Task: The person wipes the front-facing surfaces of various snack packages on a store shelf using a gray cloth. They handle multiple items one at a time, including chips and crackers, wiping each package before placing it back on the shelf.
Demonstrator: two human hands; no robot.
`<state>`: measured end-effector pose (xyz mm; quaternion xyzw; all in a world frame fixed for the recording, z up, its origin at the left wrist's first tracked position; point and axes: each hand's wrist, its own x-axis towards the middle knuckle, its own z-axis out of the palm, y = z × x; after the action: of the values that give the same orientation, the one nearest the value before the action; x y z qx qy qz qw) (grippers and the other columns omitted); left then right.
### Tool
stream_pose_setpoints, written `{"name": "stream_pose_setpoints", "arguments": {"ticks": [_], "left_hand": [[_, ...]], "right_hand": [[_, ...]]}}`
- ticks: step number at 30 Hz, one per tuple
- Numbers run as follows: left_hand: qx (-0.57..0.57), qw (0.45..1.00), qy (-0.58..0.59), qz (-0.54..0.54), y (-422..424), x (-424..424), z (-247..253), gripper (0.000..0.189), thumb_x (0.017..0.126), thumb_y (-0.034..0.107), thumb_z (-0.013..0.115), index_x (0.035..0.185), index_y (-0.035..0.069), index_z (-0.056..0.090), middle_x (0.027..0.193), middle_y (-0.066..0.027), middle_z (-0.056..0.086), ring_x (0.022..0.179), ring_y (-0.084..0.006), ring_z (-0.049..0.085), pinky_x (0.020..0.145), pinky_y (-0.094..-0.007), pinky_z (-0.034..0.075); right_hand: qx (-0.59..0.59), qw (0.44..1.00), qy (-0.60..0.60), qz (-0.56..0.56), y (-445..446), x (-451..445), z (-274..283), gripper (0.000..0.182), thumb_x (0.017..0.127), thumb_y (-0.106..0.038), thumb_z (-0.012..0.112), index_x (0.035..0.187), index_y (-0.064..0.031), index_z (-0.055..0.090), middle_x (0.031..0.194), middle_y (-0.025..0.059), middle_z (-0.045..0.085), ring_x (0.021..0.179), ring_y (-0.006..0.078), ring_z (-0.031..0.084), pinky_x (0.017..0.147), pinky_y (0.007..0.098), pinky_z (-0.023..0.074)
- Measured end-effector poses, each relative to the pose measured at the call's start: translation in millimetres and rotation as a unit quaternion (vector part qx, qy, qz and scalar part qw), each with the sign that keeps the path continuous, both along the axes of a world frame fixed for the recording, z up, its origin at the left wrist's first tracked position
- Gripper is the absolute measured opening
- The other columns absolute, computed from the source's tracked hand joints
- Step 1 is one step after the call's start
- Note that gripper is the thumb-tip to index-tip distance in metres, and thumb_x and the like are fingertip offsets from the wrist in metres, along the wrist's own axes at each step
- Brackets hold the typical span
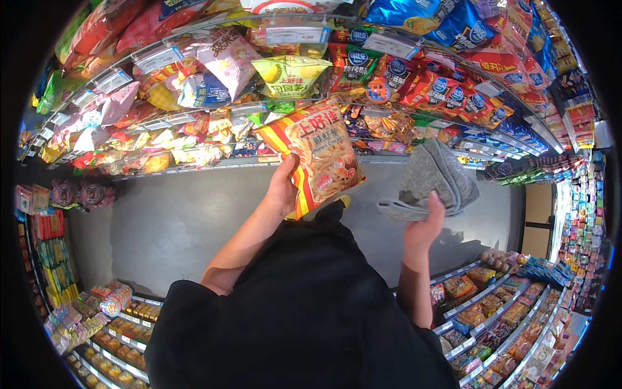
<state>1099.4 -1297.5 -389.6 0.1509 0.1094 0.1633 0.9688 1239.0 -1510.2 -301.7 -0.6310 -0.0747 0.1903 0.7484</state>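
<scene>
My left hand (284,187) grips the left edge of a bag of prawn crackers (328,155), yellow, red and orange, its printed front turned up towards me. To the right, my right hand (424,226) holds a folded grey cloth (432,180), thumb on top and the other fingers hidden beneath. The cloth and the bag are apart. Just beyond the bag, a green snack bag (291,76) sits on a shelf of the rack in front of me.
Tiered shelves of snack bags curve across the front, with price tags (296,35) along the edges. Grey floor (180,209) lies below. Stocked shelves (500,311) stand behind at right, more packaged goods (116,335) behind at left. Small packets (583,219) hang at far right.
</scene>
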Motion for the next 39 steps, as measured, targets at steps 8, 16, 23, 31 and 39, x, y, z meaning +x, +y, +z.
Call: {"name": "stream_pose_setpoints", "arguments": {"ticks": [8,16,23,31,39], "left_hand": [[-0.1,0.957,-0.256,-0.096,-21,17,33,0.087,0.095,0.065,0.047,0.157,0.011,0.022,0.161,-0.0122,0.028,0.147,-0.0287,0.03,0.12,-0.0457,0.028],[0.25,0.966,-0.066,-0.003,-49,6,46,0.074,0.1,0.046,0.055,0.156,0.01,0.023,0.16,-0.0118,0.03,0.145,-0.0265,0.033,0.118,-0.043,0.03],[0.242,0.968,0.056,0.025,-52,22,26,0.063,0.099,0.026,0.061,0.151,0.007,0.03,0.15,-0.0079,0.042,0.136,-0.0205,0.044,0.111,-0.0378,0.038],[0.21,0.974,0.057,0.056,-62,20,33,0.062,0.098,0.014,0.063,0.15,0.005,0.031,0.144,-0.008,0.047,0.131,-0.0197,0.048,0.108,-0.0355,0.041],[0.287,0.948,0.126,0.058,-55,11,24,0.05,0.09,-0.005,0.061,0.135,-0.001,0.041,0.127,-0.0129,0.059,0.118,-0.0203,0.059,0.1,-0.0375,0.049]], "right_hand": [[-0.29,0.73,-0.572,0.236,77,-57,24,0.09,0.068,-0.056,0.075,0.147,-0.0222,0.049,0.162,0.0248,0.015,0.146,0.0556,0.01,0.112,0.0698,0.0096],[-0.302,0.758,-0.555,0.163,79,-60,25,0.089,0.074,-0.065,0.068,0.15,-0.0263,0.044,0.163,0.0212,0.016,0.144,0.0573,0.012,0.106,0.0754,0.0145],[-0.334,0.782,-0.509,0.134,94,-44,39,0.079,0.086,-0.045,0.067,0.152,-0.016,0.037,0.156,0.0254,0.025,0.138,0.0553,0.026,0.111,0.0613,0.025],[-0.262,0.865,-0.392,0.174,97,-11,35,0.062,0.092,-0.045,0.061,0.143,-0.0131,0.049,0.145,0.0287,0.042,0.134,0.0481,0.04,0.11,0.053,0.0332],[-0.032,0.983,0.03,0.178,76,14,-6,0.052,0.1,-0.029,0.056,0.139,0.0046,0.047,0.128,0.0123,0.059,0.118,0.0162,0.052,0.103,0.0306,0.0389]]}}
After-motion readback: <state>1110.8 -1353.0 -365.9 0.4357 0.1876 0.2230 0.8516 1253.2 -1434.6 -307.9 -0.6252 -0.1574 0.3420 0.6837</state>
